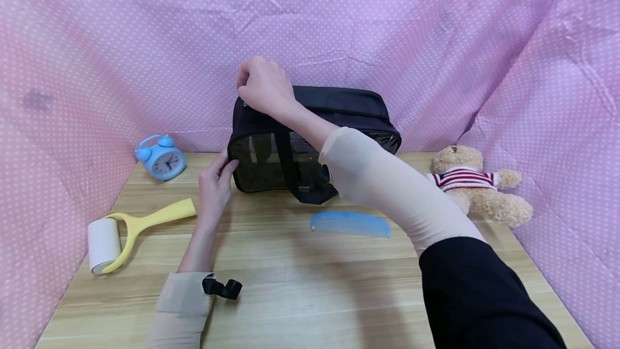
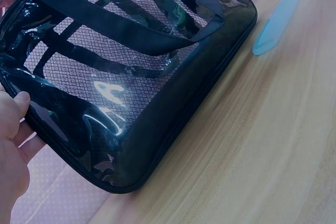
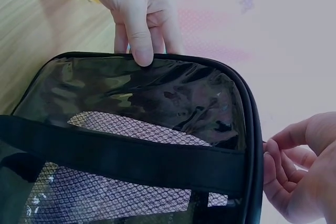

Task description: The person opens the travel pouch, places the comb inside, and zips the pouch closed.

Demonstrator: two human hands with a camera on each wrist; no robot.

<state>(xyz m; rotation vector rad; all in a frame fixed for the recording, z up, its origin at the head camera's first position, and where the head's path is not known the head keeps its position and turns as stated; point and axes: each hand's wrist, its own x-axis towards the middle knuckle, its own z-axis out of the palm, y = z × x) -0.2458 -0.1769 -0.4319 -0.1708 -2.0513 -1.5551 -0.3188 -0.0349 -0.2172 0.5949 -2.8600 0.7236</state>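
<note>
A black bag (image 1: 344,102) with a clear front panel and a dark strap stands at the back of the table. The left hand (image 1: 216,187) holds the bag's left side edge, thumb on the front and fingers behind; in the right wrist view this hand (image 3: 139,17) shows at the upper middle. The right hand (image 1: 265,84) is at the bag's top left corner, arm crossing in front of the bag. In the right wrist view the right hand (image 3: 307,166) pinches something small at the bag's edge, mostly hidden by the fingers.
A blue comb (image 1: 351,223) lies in front of the bag. On the left are a blue alarm clock (image 1: 167,161) and a yellow-handled lint roller (image 1: 138,225). A teddy bear (image 1: 467,185) lies at the right, and pink dotted cloth (image 1: 310,20) surrounds the table.
</note>
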